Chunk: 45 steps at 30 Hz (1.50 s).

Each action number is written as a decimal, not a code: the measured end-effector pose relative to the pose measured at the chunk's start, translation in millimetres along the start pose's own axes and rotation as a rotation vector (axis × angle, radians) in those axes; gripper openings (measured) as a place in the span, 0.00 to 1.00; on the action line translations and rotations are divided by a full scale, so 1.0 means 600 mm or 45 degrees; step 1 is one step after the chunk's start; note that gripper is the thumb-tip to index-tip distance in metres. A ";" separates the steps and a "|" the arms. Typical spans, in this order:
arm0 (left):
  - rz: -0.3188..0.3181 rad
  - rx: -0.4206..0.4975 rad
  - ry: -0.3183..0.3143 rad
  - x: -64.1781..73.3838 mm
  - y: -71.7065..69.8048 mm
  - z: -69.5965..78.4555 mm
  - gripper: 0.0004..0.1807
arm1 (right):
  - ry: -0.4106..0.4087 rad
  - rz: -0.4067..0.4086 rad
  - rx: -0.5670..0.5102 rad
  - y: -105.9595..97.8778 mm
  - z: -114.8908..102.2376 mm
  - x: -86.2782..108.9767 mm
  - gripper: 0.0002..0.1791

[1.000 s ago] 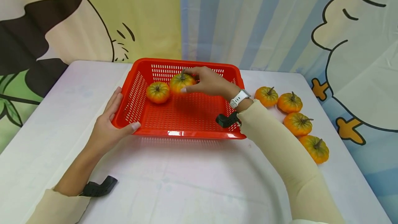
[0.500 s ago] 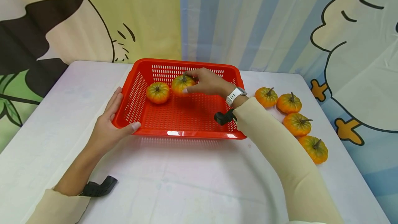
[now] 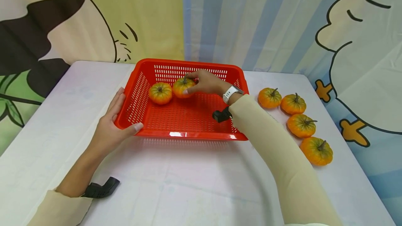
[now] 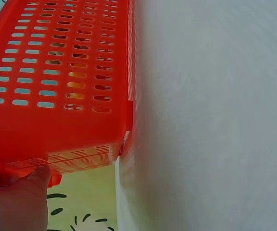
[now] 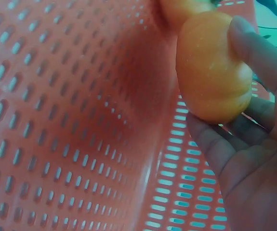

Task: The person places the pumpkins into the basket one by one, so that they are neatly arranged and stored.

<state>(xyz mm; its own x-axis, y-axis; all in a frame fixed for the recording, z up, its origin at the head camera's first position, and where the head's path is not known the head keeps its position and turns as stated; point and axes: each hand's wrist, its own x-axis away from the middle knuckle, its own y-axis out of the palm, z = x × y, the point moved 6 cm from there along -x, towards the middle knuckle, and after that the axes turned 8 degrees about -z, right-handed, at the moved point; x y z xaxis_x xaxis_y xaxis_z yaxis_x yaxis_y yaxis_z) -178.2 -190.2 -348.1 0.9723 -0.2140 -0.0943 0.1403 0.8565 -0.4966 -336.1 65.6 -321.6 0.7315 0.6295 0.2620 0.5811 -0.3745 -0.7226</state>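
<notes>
A red plastic basket [image 3: 188, 134] with slotted walls stands on the table. My left hand [image 3: 107, 130] holds its near left corner, thumb over the front rim and fingers along the outer left wall. Inside the basket, my right hand [image 3: 205, 82] grips a small orange-green pumpkin [image 3: 180, 88] from the right, close over the basket floor. The right wrist view shows this pumpkin [image 5: 213, 67] between the thumb and the fingers. Beside it on the left, a second pumpkin [image 3: 160, 93] sits in the basket with its stem up.
To the right of the basket, several more pumpkins [image 3: 301, 125] lie in a curved row on the white-covered table [image 3: 176, 184]. A curtain with cartoon figures [image 3: 220, 20] hangs behind the table. My right forearm crosses the basket's near right corner.
My right hand has lowered the pumpkin slightly toward the basket floor, beside the other one. The left hand has stayed in place on the basket.
</notes>
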 end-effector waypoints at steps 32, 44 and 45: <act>0.003 -0.043 -0.032 0.002 -0.003 -0.003 0.53 | 0.059 -0.107 0.051 0.029 0.002 -0.008 0.36; 0.008 -0.066 -0.040 0.000 0.000 -0.001 0.54 | 0.097 -0.121 0.086 0.025 0.006 -0.001 0.36; 0.009 -0.067 -0.042 0.001 0.000 -0.001 0.54 | 0.099 -0.123 0.081 0.025 0.006 -0.001 0.36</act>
<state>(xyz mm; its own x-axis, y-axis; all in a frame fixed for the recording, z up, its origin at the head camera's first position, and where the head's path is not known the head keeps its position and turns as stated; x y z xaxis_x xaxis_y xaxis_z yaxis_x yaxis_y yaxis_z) -177.9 -190.4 -348.7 0.9790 -0.1918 -0.0697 0.1244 0.8317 -0.5412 -329.2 62.3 -334.8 0.7002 0.6049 0.3793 0.6280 -0.2690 -0.7303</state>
